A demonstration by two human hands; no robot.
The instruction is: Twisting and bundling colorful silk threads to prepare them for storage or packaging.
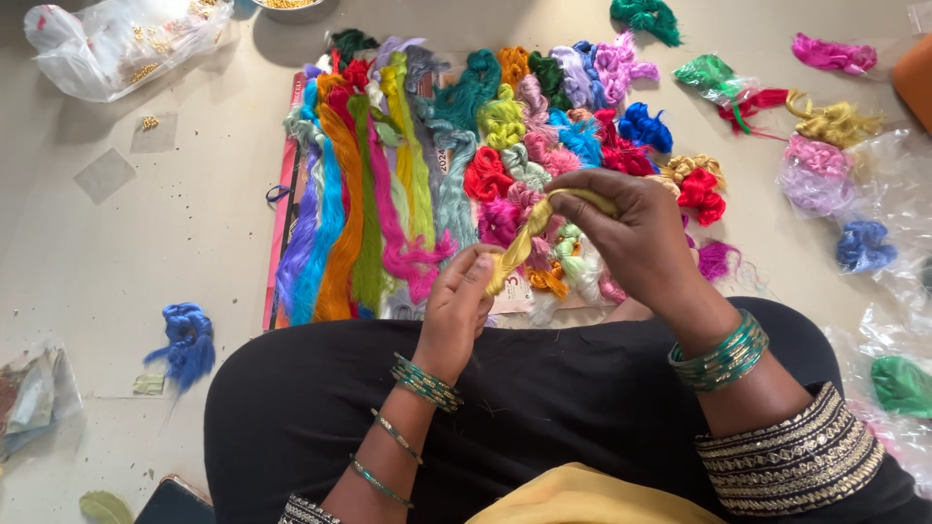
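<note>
A golden-yellow silk thread bundle stretches between my two hands above my lap. My left hand pinches its lower end with the fingers curled. My right hand grips its upper end, fingers closed over the strand. Green bangles ring both wrists. Just beyond my hands lies a spread of many coloured thread skeins on a flat board with a red edge; long strands in blue, orange, green and pink lie at its left side.
A blue skein lies on the floor at left. A clear plastic bag with gold beads sits at the top left. Loose skeins and plastic bags are scattered at right. My black-clad lap fills the foreground.
</note>
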